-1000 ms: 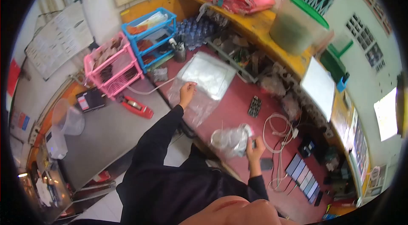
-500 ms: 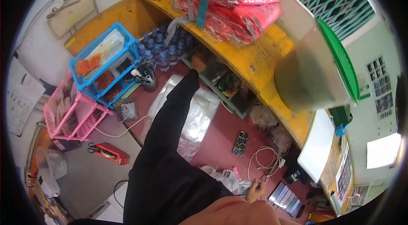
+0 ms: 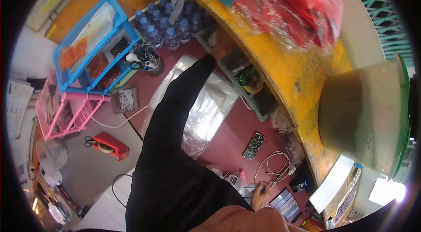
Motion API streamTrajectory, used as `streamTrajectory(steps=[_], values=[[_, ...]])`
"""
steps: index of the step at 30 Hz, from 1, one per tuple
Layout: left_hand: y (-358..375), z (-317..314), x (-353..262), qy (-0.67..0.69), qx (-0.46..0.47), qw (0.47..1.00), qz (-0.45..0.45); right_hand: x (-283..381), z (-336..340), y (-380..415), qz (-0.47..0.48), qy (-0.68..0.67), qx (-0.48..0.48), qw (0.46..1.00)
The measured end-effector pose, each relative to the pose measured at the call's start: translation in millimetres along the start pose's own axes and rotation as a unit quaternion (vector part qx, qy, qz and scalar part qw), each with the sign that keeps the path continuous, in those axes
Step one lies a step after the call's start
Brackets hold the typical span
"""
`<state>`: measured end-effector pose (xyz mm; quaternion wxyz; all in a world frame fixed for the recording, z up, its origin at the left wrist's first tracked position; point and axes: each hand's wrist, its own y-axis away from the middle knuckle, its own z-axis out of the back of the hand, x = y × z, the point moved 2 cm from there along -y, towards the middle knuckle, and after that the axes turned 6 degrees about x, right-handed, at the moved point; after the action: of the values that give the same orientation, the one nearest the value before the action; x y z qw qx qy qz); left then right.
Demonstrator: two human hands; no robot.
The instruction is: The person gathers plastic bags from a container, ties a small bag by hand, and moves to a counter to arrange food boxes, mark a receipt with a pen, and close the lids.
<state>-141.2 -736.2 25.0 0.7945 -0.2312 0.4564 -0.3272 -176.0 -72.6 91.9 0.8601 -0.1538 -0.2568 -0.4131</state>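
My left arm, in a black sleeve (image 3: 171, 113), stretches across a stack of clear plastic bags (image 3: 210, 109). My left hand (image 3: 223, 42) is in shadow inside the grey bin (image 3: 256, 108) under the yellow shelf; its fingers cannot be made out. The bin holds green and dark packets (image 3: 249, 79). Low in the view, my right hand (image 3: 260, 195) is closed around something small and dark that I cannot make out. Beside it are crumpled clear plastic (image 3: 234, 182) and a striped panel (image 3: 286, 205). A phone in a patterned case (image 3: 253, 145) lies on the red tabletop, near a white cable (image 3: 268, 168).
Red wrapped bundles (image 3: 289, 8) and a large green-lidded tub (image 3: 362, 113) stand on the yellow shelf (image 3: 289, 72). Several water bottles (image 3: 171, 35), a pen cup (image 3: 151, 63), blue basket (image 3: 66, 78), pink basket (image 3: 72, 118) and red tape dispenser (image 3: 112, 146) are at left.
The camera view has turned and come closer, so the shelf, bundles and tub shift rightward. My left arm still reaches to the bin, and my right hand stays by the crumpled plastic.
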Motion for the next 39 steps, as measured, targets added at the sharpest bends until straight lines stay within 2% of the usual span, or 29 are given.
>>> streamTrajectory(steps=[4, 7, 9, 11, 20, 22, 25, 26, 28, 34, 39], values=[[-2.9, -41.0, -21.5, -0.024, 0.180, 0.983, 0.016, 6.7, -4.3, -23.6, 0.035, 0.007, 0.024, 0.999], [-3.8, -53.8, -23.8, -0.030, 0.236, 0.971, 0.025, -7.1, 1.9, -27.4, 0.005, 0.018, 0.041, 0.999], [-2.5, -53.6, -19.6, -0.022, 0.249, 0.968, 0.030, -6.1, 4.5, -23.9, 0.011, 0.004, 0.015, 1.000], [-0.2, -49.2, -14.1, -0.009, 0.252, 0.967, 0.032, 11.8, 9.4, -20.5, 0.016, 0.008, 0.013, 1.000], [-11.9, -29.7, -5.2, 0.032, 0.249, 0.967, 0.051, -26.5, 12.8, -1.4, -0.054, 0.002, 0.049, 0.997], [-13.1, -28.0, -4.7, 0.041, 0.247, 0.966, 0.056, -14.9, 16.6, -5.4, 0.013, 0.029, 0.017, 0.999], [-15.6, -23.4, -3.6, 0.056, 0.242, 0.967, 0.064, -6.4, 18.0, -3.2, 0.055, 0.035, -0.005, 0.998], [-16.3, -20.4, -2.8, 0.061, 0.236, 0.967, 0.068, -9.5, 18.3, 0.6, 0.054, 0.034, -0.008, 0.998], [-17.1, -15.0, -2.2, 0.075, 0.225, 0.968, 0.081, -21.2, 17.2, 11.0, -0.028, 0.035, 0.027, 0.999], [-14.7, 7.8, 8.0, 0.128, 0.148, 0.968, 0.158, -8.3, 15.0, 19.2, 0.010, 0.027, 0.023, 0.999], [-15.7, 6.4, 4.6, 0.138, 0.124, 0.962, 0.198, -22.1, 12.8, 22.0, -0.013, 0.020, 0.028, 0.999]])
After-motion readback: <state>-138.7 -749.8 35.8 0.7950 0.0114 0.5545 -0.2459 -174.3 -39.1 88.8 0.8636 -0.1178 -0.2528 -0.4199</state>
